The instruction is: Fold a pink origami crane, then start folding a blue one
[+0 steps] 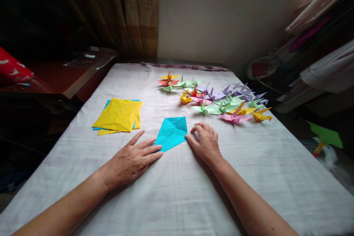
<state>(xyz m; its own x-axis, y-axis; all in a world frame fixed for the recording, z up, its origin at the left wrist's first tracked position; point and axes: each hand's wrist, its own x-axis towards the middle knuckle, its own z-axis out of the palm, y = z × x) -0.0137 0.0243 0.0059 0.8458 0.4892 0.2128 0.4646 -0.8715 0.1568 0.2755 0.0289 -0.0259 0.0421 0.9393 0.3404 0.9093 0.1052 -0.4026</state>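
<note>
A partly folded sheet of turquoise origami paper [172,132] lies on the white cloth in front of me, with crease lines across its upper part. My left hand [129,160] rests flat with its fingers stretched out, and the fingertips press on the paper's lower left corner. At the right corner, my right hand [204,141] has its fingers curled, thumb and forefinger pinched at the paper's edge. To the upper left of my left hand is a small pile of creased yellow paper sheets [118,114], with turquoise sheets showing beneath.
Several folded paper cranes [204,108] in green, purple, pink, orange and red stand at the table's back right. A cloth [177,199] covers the table. Beyond its left edge is a brown wooden surface [55,84] with a plastic bag [91,59]; clothes [329,62] hang at right.
</note>
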